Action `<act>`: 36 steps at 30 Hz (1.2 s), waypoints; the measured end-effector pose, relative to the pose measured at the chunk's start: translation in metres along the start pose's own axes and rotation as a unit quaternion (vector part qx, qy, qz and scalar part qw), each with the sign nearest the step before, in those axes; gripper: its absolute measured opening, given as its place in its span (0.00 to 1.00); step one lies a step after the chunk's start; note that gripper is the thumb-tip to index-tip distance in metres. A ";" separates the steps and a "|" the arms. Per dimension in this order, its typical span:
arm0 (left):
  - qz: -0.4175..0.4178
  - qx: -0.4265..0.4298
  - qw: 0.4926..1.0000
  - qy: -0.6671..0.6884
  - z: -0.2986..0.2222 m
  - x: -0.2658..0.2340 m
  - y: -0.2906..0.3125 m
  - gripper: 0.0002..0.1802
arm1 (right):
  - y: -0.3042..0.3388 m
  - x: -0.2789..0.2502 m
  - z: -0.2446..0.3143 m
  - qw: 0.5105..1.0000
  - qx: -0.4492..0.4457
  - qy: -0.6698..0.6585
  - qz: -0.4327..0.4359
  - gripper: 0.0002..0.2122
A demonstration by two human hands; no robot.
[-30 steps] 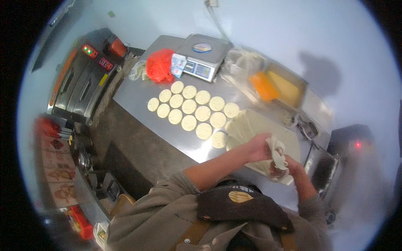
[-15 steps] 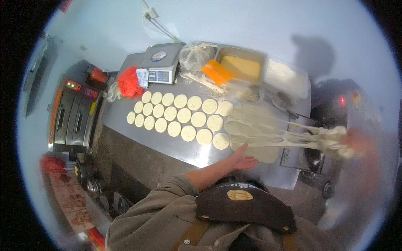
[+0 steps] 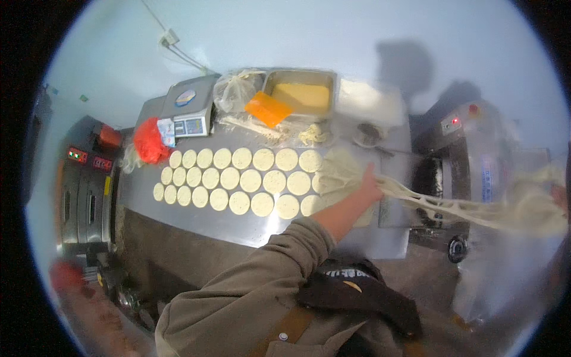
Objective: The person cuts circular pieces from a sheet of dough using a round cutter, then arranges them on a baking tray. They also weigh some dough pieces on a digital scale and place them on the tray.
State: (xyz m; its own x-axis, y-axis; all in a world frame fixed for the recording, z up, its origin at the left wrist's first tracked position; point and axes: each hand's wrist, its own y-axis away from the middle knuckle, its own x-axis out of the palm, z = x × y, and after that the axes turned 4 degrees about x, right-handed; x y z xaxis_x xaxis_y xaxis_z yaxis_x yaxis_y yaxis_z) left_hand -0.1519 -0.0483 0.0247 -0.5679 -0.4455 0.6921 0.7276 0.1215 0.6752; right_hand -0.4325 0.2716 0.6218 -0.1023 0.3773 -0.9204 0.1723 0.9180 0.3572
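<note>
Rows of pale, round dough discs (image 3: 239,203) cover the steel table. At their right end lies a thin dough sheet (image 3: 340,168), its cut-out web pulled up into long strands (image 3: 443,201). My left hand (image 3: 370,185) reaches across and is closed around the web where it leaves the table, thumb upward. Out at the far right edge my right hand (image 3: 559,196), blurred and partly cut off, holds the bunched end of the dough web (image 3: 529,215). The strands hang stretched in the air between both hands.
Along the wall stand a scale (image 3: 189,107), a tied plastic bag (image 3: 235,90), a metal pan with yellow filling (image 3: 302,96) and a tub of white powder (image 3: 370,102). An orange scraper (image 3: 269,109) leans at the pan. A machine (image 3: 470,149) stands right, an oven (image 3: 86,199) left.
My left hand has gone from lying open at the table's front edge to gripping the dough web. My right hand has pulled further right, stretching the strands. The view has shifted right.
</note>
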 end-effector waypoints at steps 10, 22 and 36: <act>-0.020 0.288 0.883 -0.369 0.066 0.026 0.084 0.17 | -0.083 0.129 0.040 0.843 0.387 -0.370 -0.055 0.20; 0.341 0.429 0.463 -0.696 0.163 0.149 0.179 0.21 | -0.257 0.262 0.087 0.833 0.154 -0.525 0.085 0.25; 0.420 0.357 -0.054 -0.833 0.129 0.205 0.085 0.30 | -0.175 0.270 0.097 0.894 0.281 -0.346 -0.043 0.19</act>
State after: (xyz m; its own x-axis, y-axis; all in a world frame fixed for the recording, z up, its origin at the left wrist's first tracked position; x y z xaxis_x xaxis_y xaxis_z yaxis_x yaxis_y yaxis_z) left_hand -0.2563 -0.0146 0.2575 -0.1258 0.4367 -0.8908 0.8818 -0.3623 -0.3021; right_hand -0.3949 0.2006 0.2954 0.4577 -0.0360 -0.8884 0.6783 0.6601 0.3227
